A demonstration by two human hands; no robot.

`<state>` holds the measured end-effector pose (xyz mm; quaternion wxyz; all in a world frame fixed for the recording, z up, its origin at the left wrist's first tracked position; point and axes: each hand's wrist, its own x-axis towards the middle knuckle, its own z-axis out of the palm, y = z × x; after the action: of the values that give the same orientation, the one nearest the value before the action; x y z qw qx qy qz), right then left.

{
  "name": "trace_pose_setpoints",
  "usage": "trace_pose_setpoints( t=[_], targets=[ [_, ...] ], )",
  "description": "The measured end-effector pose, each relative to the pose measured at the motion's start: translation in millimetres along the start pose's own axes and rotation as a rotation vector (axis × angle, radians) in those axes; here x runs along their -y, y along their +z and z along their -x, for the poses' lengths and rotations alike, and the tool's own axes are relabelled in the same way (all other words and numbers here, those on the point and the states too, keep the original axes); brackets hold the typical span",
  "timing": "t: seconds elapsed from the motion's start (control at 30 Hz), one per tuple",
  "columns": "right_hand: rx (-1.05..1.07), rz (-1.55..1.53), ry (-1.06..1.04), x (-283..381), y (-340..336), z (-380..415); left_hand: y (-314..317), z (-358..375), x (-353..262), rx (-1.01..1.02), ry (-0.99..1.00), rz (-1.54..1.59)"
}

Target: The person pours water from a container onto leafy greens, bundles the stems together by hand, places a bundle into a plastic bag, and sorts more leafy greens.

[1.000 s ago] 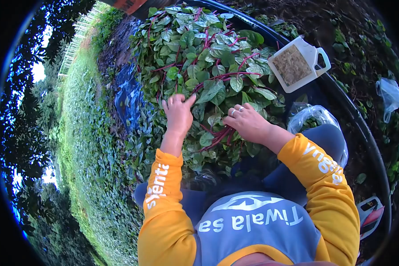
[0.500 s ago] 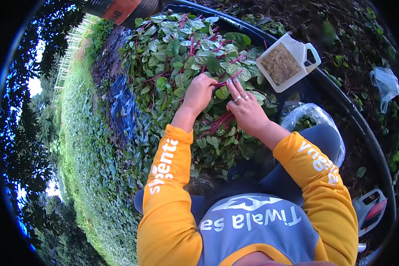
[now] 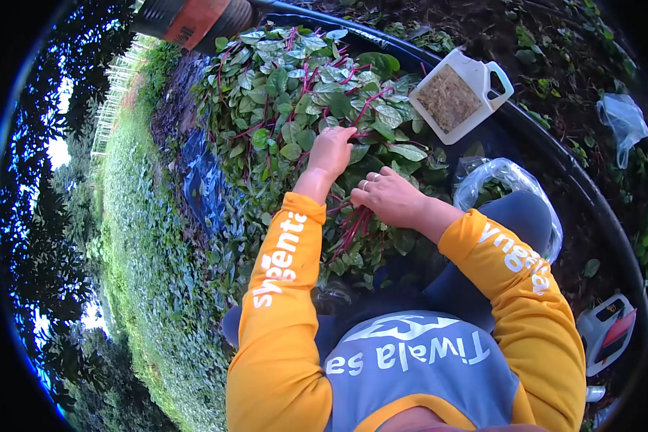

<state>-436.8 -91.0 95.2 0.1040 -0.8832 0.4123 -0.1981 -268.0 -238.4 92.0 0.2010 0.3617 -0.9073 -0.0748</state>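
Observation:
A big heap of red-stemmed Malabar spinach [image 3: 281, 101] lies in front of me, its leaves broad and green. On the near side of the heap my left hand [image 3: 330, 155] is closed, fingers pinched around a red Malabar spinach stem. Lower and to the right, my right hand [image 3: 392, 199] curls its fingers over a bunch of cut red stems [image 3: 354, 227], whose ends point towards me. Rings show on that hand. Its fingertips are partly hidden among the leaves.
A cut white jug [image 3: 450, 97] with brownish contents stands right of the heap. Beside my knee is a clear plastic bag [image 3: 507, 173]. Another cut jug [image 3: 606, 335], a plastic bag [image 3: 623, 122], a rusty can [image 3: 194, 21] and a dark rim [image 3: 590, 180] surround me.
My right hand has moved down from the stem beside my left hand to the bunch of stems nearer me. My left hand has stayed near the same spot, still closed.

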Motion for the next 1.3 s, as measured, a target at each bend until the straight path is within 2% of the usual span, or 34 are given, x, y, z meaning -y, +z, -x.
trace_pose_setpoints(
  t=[0.07,0.1,0.17,0.2,0.23,0.3,0.37,0.5,0.57,0.6,0.67,0.7,0.73,0.77,0.83,0.87,0.9,0.97,1.0,1.03,1.1,1.13,1.2,1.3],
  targets=[
    [-0.054,-0.039,0.027,-2.5,1.5,0.4,0.7,-10.5,-6.4,0.174,-0.064,-0.216],
    [-0.059,-0.036,0.033,-4.6,2.6,1.6,-2.6,-13.7,-6.2,0.174,-0.056,-0.215],
    [-0.020,0.039,0.071,-5.6,-0.6,2.4,-25.4,-16.0,-8.9,0.240,-0.255,0.076],
    [-0.022,0.036,0.076,-5.8,-2.1,2.5,-29.6,-10.5,-1.5,0.206,-0.301,0.310],
    [-0.020,0.017,0.071,-6.0,-4.3,1.7,-34.6,-6.3,-0.4,0.209,-0.302,0.308],
    [-0.017,-0.005,0.056,-6.1,-1.1,-0.9,-43.8,4.6,0.2,0.317,-0.458,0.620],
    [-0.086,-0.011,0.073,-3.4,5.6,-5.6,-51.1,11.4,-1.0,0.334,-0.493,0.519],
    [-0.063,0.029,0.067,5.8,-3.1,-9.9,-31.2,25.9,9.2,0.271,-0.457,0.474],
    [-0.105,-0.030,0.121,9.1,-4.8,-9.0,-21.5,29.8,12.3,0.237,-0.470,0.652],
    [-0.102,-0.029,0.126,7.9,-3.4,-8.4,-17.6,34.3,13.3,0.212,-0.292,0.397],
    [-0.394,0.027,0.122,3.5,0.8,-8.2,-23.4,36.0,-0.2,0.243,-0.355,0.465],
    [-0.390,0.030,0.122,1.2,2.7,-9.5,-26.2,37.7,-6.6,0.269,-0.419,0.527],
    [-0.403,0.065,0.134,-1.2,3.9,-11.8,-27.0,43.4,-7.2,0.250,-0.270,0.388],
    [-0.417,0.099,0.147,-3.5,5.2,-13.7,-27.8,48.4,-7.4,0.250,-0.270,0.390],
    [-0.374,0.052,0.124,-4.9,1.9,-15.6,-33.2,54.0,-11.1,0.255,-0.026,0.303],
    [-0.244,-0.031,0.124,-2.5,-2.8,-16.6,-37.5,53.6,-14.2,0.339,-0.428,0.666],
    [-0.114,-0.112,0.124,-0.4,-6.3,-17.8,-43.8,49.4,-14.1,0.339,-0.428,0.667],
    [-0.115,-0.124,0.149,1.9,1.3,-16.8,-65.2,26.0,-19.4,0.518,-0.863,0.790],
    [-0.114,-0.089,0.164,3.6,1.0,-15.3,-60.1,18.9,-5.3,0.445,-0.818,0.666],
    [-0.111,-0.056,0.176,5.1,0.0,-14.4,-42.7,15.2,23.1,0.313,-0.609,0.556],
    [-0.054,-0.032,0.188,2.6,-3.9,-15.4,-25.4,-10.9,31.9,0.118,-0.456,0.292],
    [-0.048,-0.042,0.200,0.7,-4.2,-16.0,-16.2,-20.5,28.9,0.118,-0.454,0.293],
    [-0.045,-0.049,0.215,-2.8,-0.9,-15.7,3.4,-35.3,17.8,0.274,-0.441,0.007],
    [-0.097,-0.013,0.244,-8.8,6.1,-16.6,7.5,-34.8,8.7,0.345,-0.329,-0.285]
  ],
)
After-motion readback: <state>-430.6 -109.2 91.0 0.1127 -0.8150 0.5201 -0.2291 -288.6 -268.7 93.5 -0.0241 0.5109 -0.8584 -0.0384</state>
